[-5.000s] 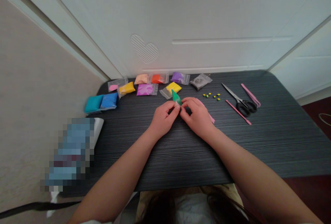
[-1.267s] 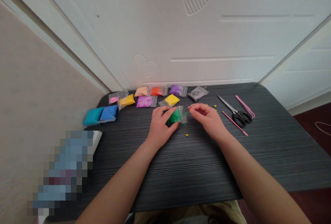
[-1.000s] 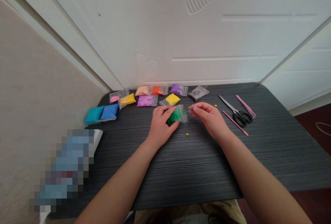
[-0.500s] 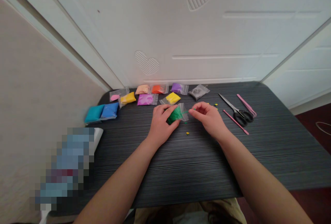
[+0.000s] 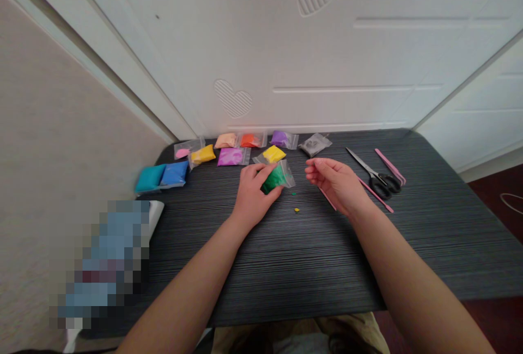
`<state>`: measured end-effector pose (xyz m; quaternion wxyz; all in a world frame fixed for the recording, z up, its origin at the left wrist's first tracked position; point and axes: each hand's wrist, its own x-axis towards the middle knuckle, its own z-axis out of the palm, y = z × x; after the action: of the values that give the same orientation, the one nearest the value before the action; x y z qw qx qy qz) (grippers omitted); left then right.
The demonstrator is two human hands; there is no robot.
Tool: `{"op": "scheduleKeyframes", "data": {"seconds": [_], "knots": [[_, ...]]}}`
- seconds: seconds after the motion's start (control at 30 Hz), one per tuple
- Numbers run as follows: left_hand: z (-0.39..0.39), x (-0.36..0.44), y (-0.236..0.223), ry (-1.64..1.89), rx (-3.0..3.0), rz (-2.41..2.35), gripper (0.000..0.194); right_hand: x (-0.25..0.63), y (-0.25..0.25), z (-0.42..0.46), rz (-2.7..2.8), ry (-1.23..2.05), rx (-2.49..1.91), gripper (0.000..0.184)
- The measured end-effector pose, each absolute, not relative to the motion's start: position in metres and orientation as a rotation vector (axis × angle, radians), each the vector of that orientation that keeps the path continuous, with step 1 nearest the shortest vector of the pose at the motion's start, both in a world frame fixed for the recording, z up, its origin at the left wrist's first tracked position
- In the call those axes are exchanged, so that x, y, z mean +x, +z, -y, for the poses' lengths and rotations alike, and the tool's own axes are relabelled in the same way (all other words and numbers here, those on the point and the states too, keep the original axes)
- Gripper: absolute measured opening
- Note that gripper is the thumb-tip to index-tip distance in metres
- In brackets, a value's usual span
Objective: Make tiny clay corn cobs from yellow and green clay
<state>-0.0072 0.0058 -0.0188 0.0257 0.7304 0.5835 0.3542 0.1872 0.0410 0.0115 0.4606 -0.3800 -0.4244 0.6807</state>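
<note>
My left hand [image 5: 256, 193] rests on the table, its fingers and thumb closed around a small clear zip bag of green modelling clay [image 5: 274, 178]. The bag's open-looking end points right. My right hand [image 5: 337, 184] is raised just right of the bag, apart from it, thumb and forefinger pinched together; what they hold is too small to make out. A thin pink stick [image 5: 328, 199] shows below its curled fingers; whether it is held or lies on the table I cannot tell. Between the hands lie a green crumb [image 5: 293, 194] and a yellow crumb [image 5: 297, 210].
Clay bags line the back, including yellow [image 5: 274, 153], magenta [image 5: 231, 156], purple [image 5: 281, 139] and grey [image 5: 314, 145]. Blue [image 5: 174, 174] and teal [image 5: 150, 178] packs sit left, above a blurred device [image 5: 104, 256]. Scissors [image 5: 376, 177], a pink tool [image 5: 378, 197] and pink tweezers [image 5: 390, 166] lie right.
My right hand has pulled away from the green clay bag to the right and turned; the green strand between them no longer shows. A pink stick now appears below it.
</note>
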Motion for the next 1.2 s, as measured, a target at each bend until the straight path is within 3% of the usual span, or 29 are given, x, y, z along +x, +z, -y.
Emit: {"op": "scheduleKeyframes", "data": {"seconds": [0.23,0.57,1.2], "knots": [[-0.006,-0.007,-0.020,1.094,2.241,-1.815,0.044,0.191,0.016,-0.040,0.922,1.902,-0.866,0.016],[-0.006,-0.007,-0.019,1.106,2.226,-1.815,0.044,0.191,0.016,-0.041,0.944,1.864,-0.856,0.011],[-0.002,-0.004,-0.013,1.036,2.356,-1.633,0.041,0.180,0.007,-0.033,1.973,0.930,-1.097,0.022]]}}
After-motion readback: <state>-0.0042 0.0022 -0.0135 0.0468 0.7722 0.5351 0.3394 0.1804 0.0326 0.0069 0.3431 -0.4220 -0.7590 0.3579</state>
